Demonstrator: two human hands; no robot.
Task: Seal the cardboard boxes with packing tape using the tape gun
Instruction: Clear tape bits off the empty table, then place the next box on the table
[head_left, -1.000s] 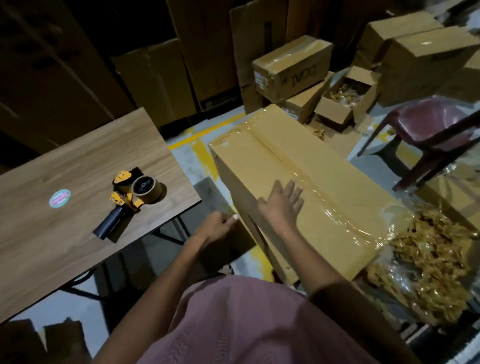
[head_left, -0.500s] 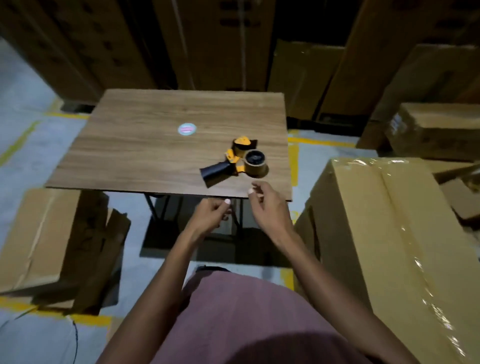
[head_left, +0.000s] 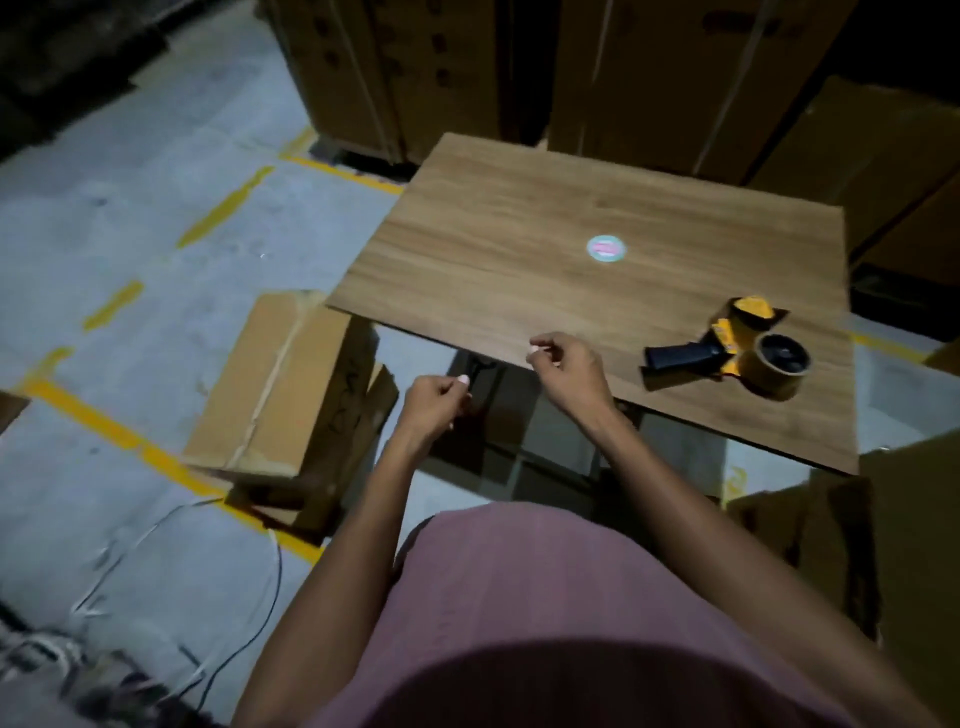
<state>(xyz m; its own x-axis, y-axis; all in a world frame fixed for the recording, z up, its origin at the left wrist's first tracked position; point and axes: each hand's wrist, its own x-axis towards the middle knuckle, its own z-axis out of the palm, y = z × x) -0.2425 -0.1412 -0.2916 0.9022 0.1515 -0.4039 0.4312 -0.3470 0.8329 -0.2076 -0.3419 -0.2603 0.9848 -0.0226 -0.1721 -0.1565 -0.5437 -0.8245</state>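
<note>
A yellow and black tape gun (head_left: 727, 349) with a brown tape roll lies on the wooden table (head_left: 519, 249), near its right front corner. My right hand (head_left: 569, 371) hovers over the table's front edge, left of the gun's black handle and apart from it, fingers loosely curled round nothing. Just off the table edge, lower and to the left, my left hand (head_left: 436, 402) is also loosely curled and holds nothing. A cardboard box (head_left: 270, 395) lies on the floor to the left, below the table. Part of another box (head_left: 914, 530) shows at the right edge.
A round sticker (head_left: 606, 248) sits mid-table. Tall stacked cartons (head_left: 415, 73) stand behind the table. Yellow lines (head_left: 104, 421) mark the grey floor, and thin cables (head_left: 249, 613) trail across it at lower left.
My right hand has lifted off the big taped box, which has slid out of view to the right as my head turned left. Both hands now hover at the table's front edge.
</note>
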